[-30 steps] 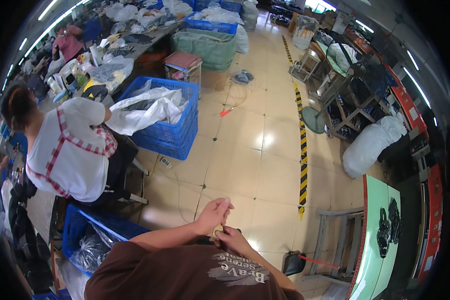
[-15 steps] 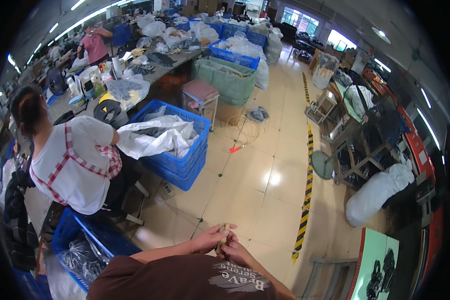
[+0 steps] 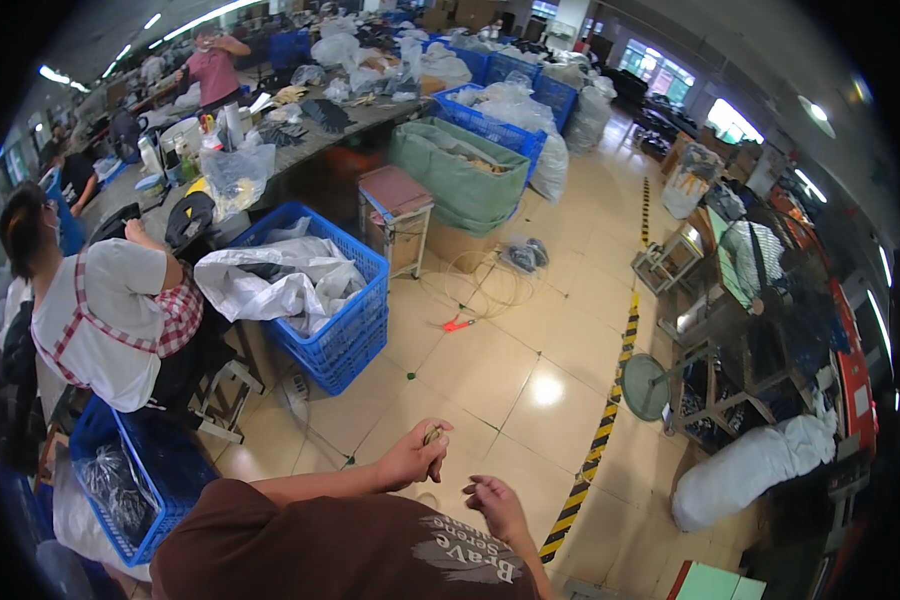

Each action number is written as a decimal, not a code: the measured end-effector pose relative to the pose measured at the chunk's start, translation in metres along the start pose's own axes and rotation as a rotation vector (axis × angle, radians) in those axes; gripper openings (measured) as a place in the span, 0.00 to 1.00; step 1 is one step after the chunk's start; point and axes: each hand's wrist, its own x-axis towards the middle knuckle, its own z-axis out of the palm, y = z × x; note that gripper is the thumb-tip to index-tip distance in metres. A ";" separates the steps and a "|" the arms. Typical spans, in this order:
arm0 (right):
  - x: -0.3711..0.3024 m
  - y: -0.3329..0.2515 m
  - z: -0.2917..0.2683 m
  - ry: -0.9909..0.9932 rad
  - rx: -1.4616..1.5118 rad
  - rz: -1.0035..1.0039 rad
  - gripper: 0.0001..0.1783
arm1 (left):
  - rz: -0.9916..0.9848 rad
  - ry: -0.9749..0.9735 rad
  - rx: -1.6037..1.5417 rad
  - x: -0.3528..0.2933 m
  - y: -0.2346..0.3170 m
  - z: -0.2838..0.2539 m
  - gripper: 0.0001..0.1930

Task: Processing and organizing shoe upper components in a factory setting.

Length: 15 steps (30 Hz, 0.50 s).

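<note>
Glossy beige tile floor (image 3: 470, 380), cluttered workshop. My left hand (image 3: 412, 461): fingers closed around a small yellowish-brown object (image 3: 432, 435), kind unclear, showing at the top of the grip, held above the tiles. My right hand (image 3: 500, 510): just beside, apart, fingers loose, half bent, unclenched. Stacked blue plastic crates (image 3: 335, 350) ahead left; black-and-yellow striped floor tape (image 3: 612, 410) right.

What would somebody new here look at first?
Probably the blue plastic crate stack, left of centre, with a crumpled white sack over its rim. Next, the black-and-yellow striped floor tape, right of centre. At bottom centre, a bare left hand holds a small tan object, apart from the bare right hand.
</note>
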 end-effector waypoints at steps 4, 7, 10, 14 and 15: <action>0.040 -0.012 -0.048 0.041 0.055 0.068 0.12 | -0.138 0.371 -0.096 0.021 0.026 0.000 0.17; 0.078 -0.007 -0.060 -0.091 -0.111 0.154 0.17 | -0.117 0.541 -0.239 0.018 0.018 -0.036 0.16; 0.135 0.004 -0.065 -0.416 -0.222 0.191 0.17 | -0.217 0.747 -0.321 0.015 0.007 -0.078 0.13; 0.193 -0.052 -0.048 -0.473 -0.523 0.027 0.14 | -0.180 0.854 -0.501 0.015 -0.008 -0.118 0.13; 0.206 -0.075 -0.043 -0.453 -0.601 0.028 0.14 | -0.177 0.873 -0.480 0.023 -0.008 -0.125 0.13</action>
